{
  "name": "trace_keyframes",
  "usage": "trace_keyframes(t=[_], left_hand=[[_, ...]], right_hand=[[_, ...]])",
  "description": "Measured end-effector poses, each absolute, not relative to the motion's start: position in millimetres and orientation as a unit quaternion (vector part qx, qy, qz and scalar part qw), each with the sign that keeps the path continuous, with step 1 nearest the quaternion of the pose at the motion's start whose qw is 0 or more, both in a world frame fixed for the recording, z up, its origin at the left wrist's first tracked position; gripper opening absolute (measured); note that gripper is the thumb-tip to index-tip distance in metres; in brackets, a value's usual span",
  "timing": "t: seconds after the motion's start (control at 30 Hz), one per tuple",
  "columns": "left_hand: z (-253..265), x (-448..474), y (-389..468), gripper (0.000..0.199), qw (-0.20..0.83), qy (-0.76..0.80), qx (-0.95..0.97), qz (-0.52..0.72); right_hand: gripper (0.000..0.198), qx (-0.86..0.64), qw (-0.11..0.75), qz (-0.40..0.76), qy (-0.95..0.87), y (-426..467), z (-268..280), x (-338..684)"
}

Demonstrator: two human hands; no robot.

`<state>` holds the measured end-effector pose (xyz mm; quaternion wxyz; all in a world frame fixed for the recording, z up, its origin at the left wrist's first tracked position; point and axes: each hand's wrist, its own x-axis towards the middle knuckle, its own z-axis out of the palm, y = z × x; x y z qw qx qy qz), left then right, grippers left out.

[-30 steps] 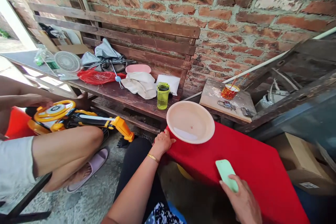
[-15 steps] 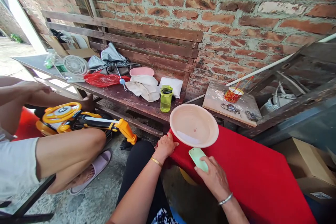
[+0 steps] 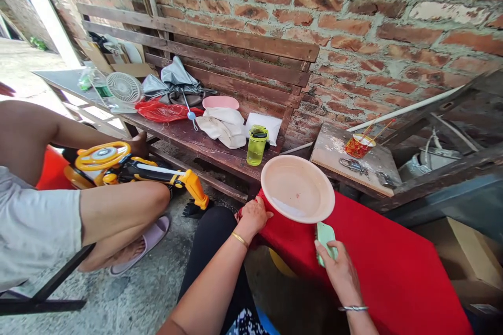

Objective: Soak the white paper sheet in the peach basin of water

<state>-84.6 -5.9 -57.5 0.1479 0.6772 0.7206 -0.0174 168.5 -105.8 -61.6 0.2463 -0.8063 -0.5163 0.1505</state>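
Note:
A red cloth [image 3: 377,251] is spread over the surface in front of me. My left hand [image 3: 253,215] grips its near left corner, fingers curled over the edge and thumb lying on top; the fingertips are partly hidden. In my right hand [image 3: 342,267] is a light green scrub brush [image 3: 327,233], held upright on its side above the cloth, with short bristles just showing along its left side. Just beyond both hands stands a round, pale pink basin [image 3: 297,180] on the cloth, with what looks like water in it.
A wooden bench [image 3: 220,153] holds a green bottle [image 3: 257,146], a white cloth, an umbrella and a fan [image 3: 124,87]. At right, a board [image 3: 326,144] carries a red cup and padlocks. A seated person's knee [image 3: 153,199] and a yellow toy digger [image 3: 192,188] are at left.
My right hand has moved right and turned the brush from flat toward upright on its side. My left hand stays at the cloth's corner. The other person's hand at left has drawn away.

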Motion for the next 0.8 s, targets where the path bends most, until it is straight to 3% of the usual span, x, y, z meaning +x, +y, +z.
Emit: trace_keyframes(t=[0.2, 0.37, 0.8], left_hand=[[-63, -85, -5, 0.074, 0.133, 0.712, 0.689, -0.012], [-67, -89, -5, 0.07, 0.125, 0.704, 0.699, -0.015], [-65, -89, -6, 0.068, 0.133, 0.701, 0.7, -0.027]], right_hand=[[0.044, -0.769, 0.318, 0.242, -0.499, -94, -82, 172], [0.041, -0.72, 0.425, 0.355, -0.417, -81, -87, 168], [0.038, -0.78, 0.479, 0.261, -0.308, -143, -52, 267]])
